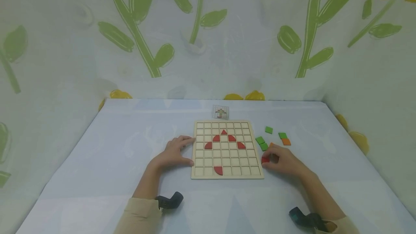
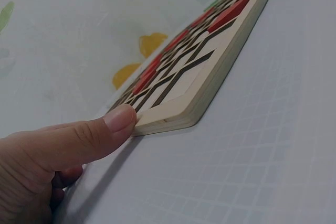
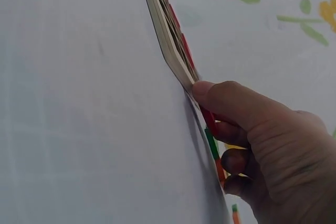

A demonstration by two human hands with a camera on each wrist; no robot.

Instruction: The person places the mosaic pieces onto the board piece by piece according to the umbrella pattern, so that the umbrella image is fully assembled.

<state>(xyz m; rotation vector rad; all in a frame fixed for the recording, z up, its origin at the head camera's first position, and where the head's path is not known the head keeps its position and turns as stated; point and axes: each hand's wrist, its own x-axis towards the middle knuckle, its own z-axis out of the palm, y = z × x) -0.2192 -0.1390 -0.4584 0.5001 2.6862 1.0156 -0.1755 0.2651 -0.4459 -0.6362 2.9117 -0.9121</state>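
Note:
A square wooden grid board (image 1: 227,177) lies on the table. Several red pieces, among them a triangle (image 1: 224,132) and a quarter-circle (image 1: 218,170), sit in its cells. My left hand (image 1: 175,152) touches the board's left edge, thumb and fingers spread apart; in the left wrist view the thumb (image 2: 86,140) rests against the rim near a corner. Beside the board's right edge, my right hand (image 1: 283,160) pinches a red piece (image 1: 265,159), its shape partly covered by the fingers. The right wrist view shows that thumb against the board's edge.
Green square tiles (image 1: 260,140) and an orange tile (image 1: 286,142) lie right of the board, near the right hand. Another orange piece (image 1: 271,144) is partly hidden by that hand. Behind the board lies a small pattern card (image 1: 220,112). A flower-patterned wall backs the table.

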